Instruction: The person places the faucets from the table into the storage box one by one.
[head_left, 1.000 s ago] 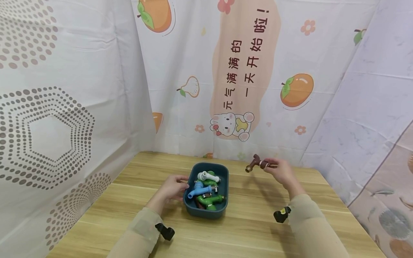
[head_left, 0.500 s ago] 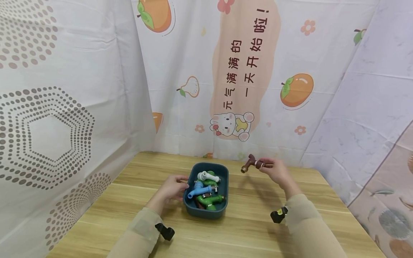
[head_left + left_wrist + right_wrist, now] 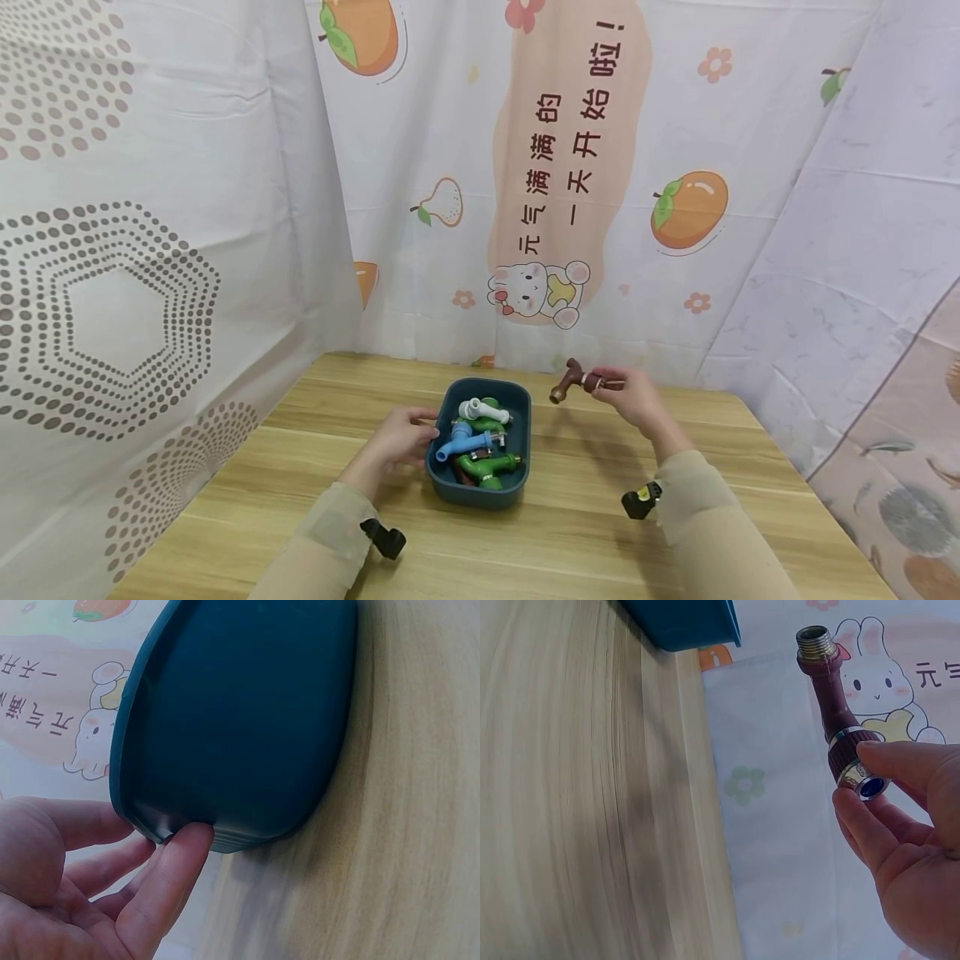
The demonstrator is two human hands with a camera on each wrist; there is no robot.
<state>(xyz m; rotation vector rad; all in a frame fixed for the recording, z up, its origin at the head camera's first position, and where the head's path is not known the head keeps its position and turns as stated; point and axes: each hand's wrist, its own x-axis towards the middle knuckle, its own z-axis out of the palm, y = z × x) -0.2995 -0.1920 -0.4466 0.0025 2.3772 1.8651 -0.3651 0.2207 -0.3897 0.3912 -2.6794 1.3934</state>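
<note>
My right hand point(image 3: 633, 400) pinches a brown faucet point(image 3: 573, 379) by its ribbed collar and silver end, between thumb and fingers. The faucet is raised over the table, right of a dark teal bin point(image 3: 478, 502); its brass threaded end point(image 3: 814, 646) points away from the hand. My left hand point(image 3: 401, 437) is at the bin's left side. In the left wrist view, its fingertips touch the bin's outer wall point(image 3: 240, 720) near the rim. Inside the bin lie a white faucet point(image 3: 487, 412), a blue faucet point(image 3: 468, 443), green faucets point(image 3: 480, 467) and a partly hidden brown one.
The bin stands on a wood-grain table point(image 3: 585, 533). A printed cloth point(image 3: 420, 275) hangs along the table's back edge, and patterned cloths flank both sides. Black wrist cameras point(image 3: 384, 538) sit on both sleeves.
My right hand has moved left with the brown faucet, closer to the bin. The left hand and the bin have stayed in place.
</note>
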